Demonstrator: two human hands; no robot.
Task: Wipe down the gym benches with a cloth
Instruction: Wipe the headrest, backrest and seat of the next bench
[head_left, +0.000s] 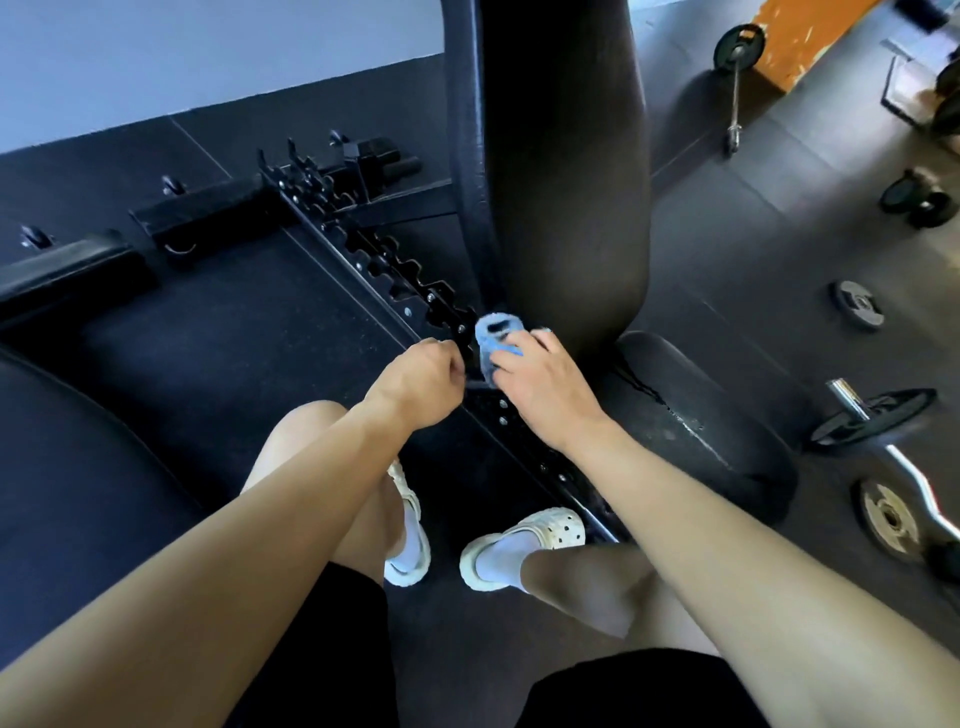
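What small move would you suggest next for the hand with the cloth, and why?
Probably slide the right hand and its blue cloth up the raised backrest: the cloth sits at its bottom edge, beside the notched frame, the whole pad above it.

We wear black shorts (337, 649) along the bottom edge, white socks (506, 558) and cream perforated clogs (550, 527) at lower centre.

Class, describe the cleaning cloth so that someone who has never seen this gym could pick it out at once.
Find the tall black backrest pad rising up the middle of the view. At its lower left corner the right hand holds a small bunched cloth. It is the only pale blue, fluffy thing among black pads and dark metal.
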